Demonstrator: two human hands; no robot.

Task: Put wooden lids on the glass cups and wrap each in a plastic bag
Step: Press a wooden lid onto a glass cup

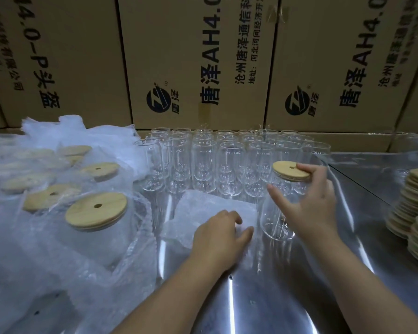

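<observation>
Just right of the flat white bubble-plastic bag [203,208], the clear glass cup [275,220] stands nearly upright on the shiny metal table [299,297], round wooden lid [290,171] on top, gripped by the right hand [309,203], thumb across the glass. The left hand [219,236] rests bent-fingered on the bag; whether it pinches is unclear.

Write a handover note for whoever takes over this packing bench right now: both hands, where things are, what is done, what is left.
Right hand grips a clear glass cup, a fingertip on the round wooden lid sitting on its rim. Left hand rests on a bubble-textured plastic bag on the shiny metal table; grip unclear.
Done: lidded, bagged cups lie at the left.
Left: bag this cup, then lid and bag the rows of bare glass cups behind; spare wooden lid stacks stand at the right.
</observation>
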